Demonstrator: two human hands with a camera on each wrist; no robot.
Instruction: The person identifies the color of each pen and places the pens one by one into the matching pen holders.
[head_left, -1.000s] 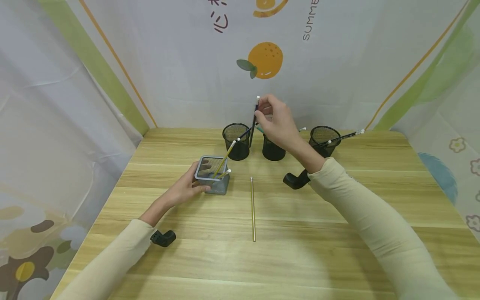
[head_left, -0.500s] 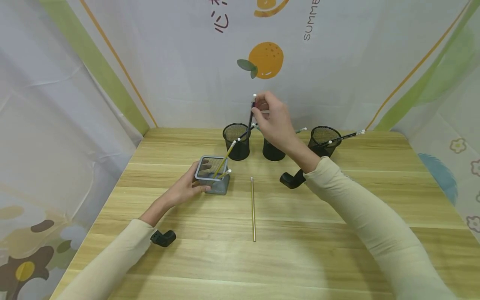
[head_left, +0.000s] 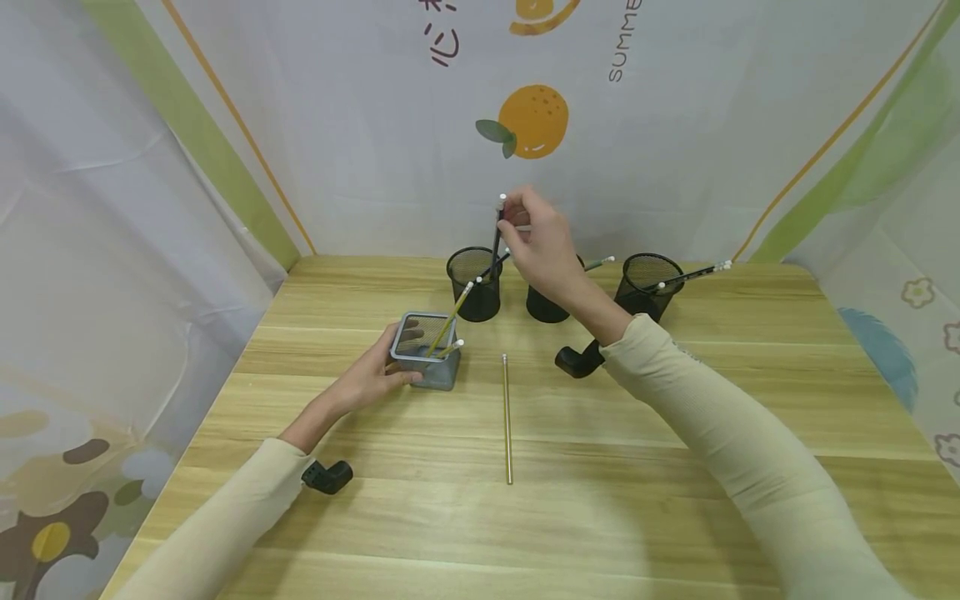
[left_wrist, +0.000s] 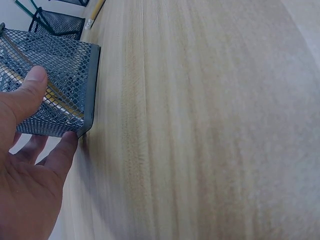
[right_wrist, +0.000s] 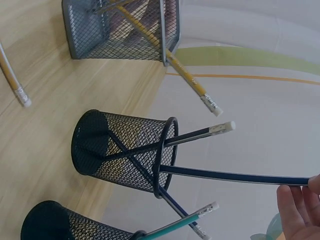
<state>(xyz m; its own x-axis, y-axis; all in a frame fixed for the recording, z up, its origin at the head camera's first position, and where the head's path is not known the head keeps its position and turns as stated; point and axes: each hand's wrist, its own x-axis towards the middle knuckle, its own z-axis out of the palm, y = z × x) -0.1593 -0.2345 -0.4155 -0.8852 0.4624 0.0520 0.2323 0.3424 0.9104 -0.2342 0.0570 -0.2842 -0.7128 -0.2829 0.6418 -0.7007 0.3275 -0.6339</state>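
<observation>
My left hand (head_left: 362, 379) holds a grey square mesh pencil holder (head_left: 433, 377) from its left side, with the thumb across the mesh in the left wrist view. Two yellow pencils (right_wrist: 190, 80) lean in that holder. Between thumb and fingers, my right hand (head_left: 547, 250) pinches a dark blue pencil (right_wrist: 235, 176) near its white eraser end. The pencil's lower end is within the rim of the left black round mesh cup (head_left: 477, 305). Two other dark pencils (right_wrist: 197, 136) lean in the same cup.
A yellow pencil (head_left: 507, 425) lies on the wooden table (head_left: 405, 517). Behind the right forearm stand a middle black cup (head_left: 546, 308) with green pencils and a right black cup (head_left: 637, 287) with dark pencils. A printed curtain (head_left: 375, 167) hangs behind the table.
My right hand has moved left and then slightly down, bringing the dark blue pencil from beside the left black cup to inside its rim. The left hand and grey holder stay put.
</observation>
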